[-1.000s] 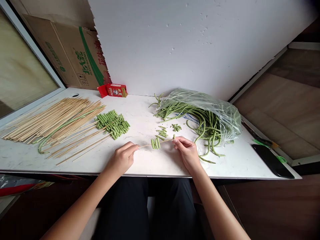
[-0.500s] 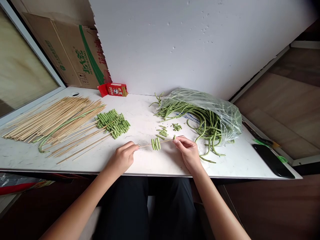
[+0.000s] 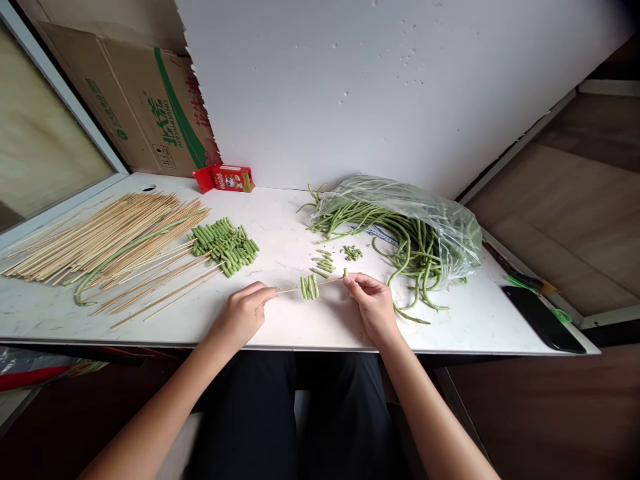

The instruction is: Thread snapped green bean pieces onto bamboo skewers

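A thin wooden skewer [image 3: 287, 291] runs between my two hands, low over the front of the table. My left hand [image 3: 247, 311] pinches its left end between thumb and fingers. Several short green bean pieces [image 3: 309, 288] sit side by side crosswise at the skewer's middle. At the right end my right hand [image 3: 371, 303] is closed, thumb against fingers, on another short bean piece [image 3: 345, 273], which stands upright at the tip. Whether the tip has entered this piece I cannot tell.
Loose skewers [image 3: 107, 233] and a pile of cut bean pieces [image 3: 225, 245] lie left. Long beans [image 3: 420, 250] spill from a plastic bag [image 3: 400, 197] on the right. Small bean scraps [image 3: 352, 253], a red box [image 3: 233, 179] and a black phone [image 3: 543, 319] are also on the table [image 3: 280, 220].
The whole view has shifted slightly left. Both hands, the skewer and the bean pieces keep nearly the same positions relative to one another.
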The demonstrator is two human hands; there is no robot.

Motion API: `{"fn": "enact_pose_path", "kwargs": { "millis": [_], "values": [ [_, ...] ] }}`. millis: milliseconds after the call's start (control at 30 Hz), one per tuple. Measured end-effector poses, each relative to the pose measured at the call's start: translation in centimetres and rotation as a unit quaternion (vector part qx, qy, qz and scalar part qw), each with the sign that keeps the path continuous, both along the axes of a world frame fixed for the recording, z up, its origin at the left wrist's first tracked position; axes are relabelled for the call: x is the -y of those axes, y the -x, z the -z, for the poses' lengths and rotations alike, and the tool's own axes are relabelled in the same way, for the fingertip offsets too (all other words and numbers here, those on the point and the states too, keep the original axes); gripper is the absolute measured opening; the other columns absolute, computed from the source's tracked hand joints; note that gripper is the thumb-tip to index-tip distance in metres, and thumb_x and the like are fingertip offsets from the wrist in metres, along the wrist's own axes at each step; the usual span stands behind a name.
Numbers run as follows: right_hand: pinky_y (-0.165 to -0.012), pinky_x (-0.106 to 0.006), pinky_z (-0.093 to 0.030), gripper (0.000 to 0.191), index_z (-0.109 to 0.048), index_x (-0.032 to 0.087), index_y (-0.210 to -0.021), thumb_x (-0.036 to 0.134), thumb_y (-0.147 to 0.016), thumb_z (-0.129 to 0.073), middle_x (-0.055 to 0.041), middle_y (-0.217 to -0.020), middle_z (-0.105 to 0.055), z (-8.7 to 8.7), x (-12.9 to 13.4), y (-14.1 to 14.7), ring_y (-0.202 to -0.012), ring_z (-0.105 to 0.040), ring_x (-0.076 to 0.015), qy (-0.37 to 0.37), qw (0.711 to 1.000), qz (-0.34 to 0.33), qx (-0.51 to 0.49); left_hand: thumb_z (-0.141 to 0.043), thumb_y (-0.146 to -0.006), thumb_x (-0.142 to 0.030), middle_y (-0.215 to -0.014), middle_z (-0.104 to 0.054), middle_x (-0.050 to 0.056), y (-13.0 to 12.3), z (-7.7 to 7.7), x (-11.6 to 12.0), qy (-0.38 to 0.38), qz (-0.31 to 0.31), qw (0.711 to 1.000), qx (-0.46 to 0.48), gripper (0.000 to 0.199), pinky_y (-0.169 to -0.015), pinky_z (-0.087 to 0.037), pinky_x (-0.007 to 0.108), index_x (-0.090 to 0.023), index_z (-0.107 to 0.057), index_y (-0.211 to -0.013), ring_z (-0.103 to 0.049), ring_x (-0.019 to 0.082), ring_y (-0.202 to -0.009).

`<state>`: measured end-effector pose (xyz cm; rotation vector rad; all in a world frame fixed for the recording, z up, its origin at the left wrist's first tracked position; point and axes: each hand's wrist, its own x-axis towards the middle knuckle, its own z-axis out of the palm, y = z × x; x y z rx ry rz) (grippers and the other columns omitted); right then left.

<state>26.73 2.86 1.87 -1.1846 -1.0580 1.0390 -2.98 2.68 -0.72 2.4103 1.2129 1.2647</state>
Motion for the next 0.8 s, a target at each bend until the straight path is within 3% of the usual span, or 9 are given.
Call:
{"fn": "enact_pose_path", "kwargs": {
  "millis": [200, 567, 800],
  "values": [
    [-0.085, -0.037, -0.051, 0.023, -0.085, 0.026, -0.088, 0.046, -0.077, -0.092, -0.0053, -0.098, -0.078, 0.37, -0.06, 0.29, -0.09, -0.066, -0.0221, -0.009, 1.0, 0.001, -0.021, -0.041, -0.083, 0.011, -0.092, -0.075, 0.005, -0.03, -0.09, -0.01, -0.011, 0.001, 1.0, -0.001, 0.05, -0.076, -0.057, 0.023, -0.017, -0.075, -0.107, -0.074, 0.016, -0.084],
    [-0.085, -0.039, -0.051, 0.015, -0.085, 0.029, -0.093, 0.042, -0.086, -0.086, -0.0064, -0.1, -0.076, -0.51, 0.24, -0.06, -0.095, -0.065, -0.024, -0.091, 0.994, -0.033, 0.053, -0.04, -0.077, 0.011, -0.087, -0.069, 0.003, 0.03, -0.43, 0.06, 0.039, 0.007, 0.999, -0.02, 0.044, -0.075, -0.056, 0.023, -0.019, -0.069, -0.093, -0.069, 0.016, -0.081],
    [-0.079, -0.037, -0.05, 0.019, -0.084, 0.028, -0.092, 0.045, -0.084, -0.087, -0.0061, -0.099, -0.076, -0.22, 0.37, 0.26, -0.088, -0.064, -0.0224, -0.072, 0.996, -0.018, 0.041, -0.043, -0.082, 0.008, -0.085, -0.07, 0.004, 0.05, -0.11, -0.07, 0.013, -0.003, 1.0, -0.02, 0.042, -0.071, -0.054, 0.025, -0.018, -0.073, -0.095, -0.069, 0.016, -0.077]
  ]
}}
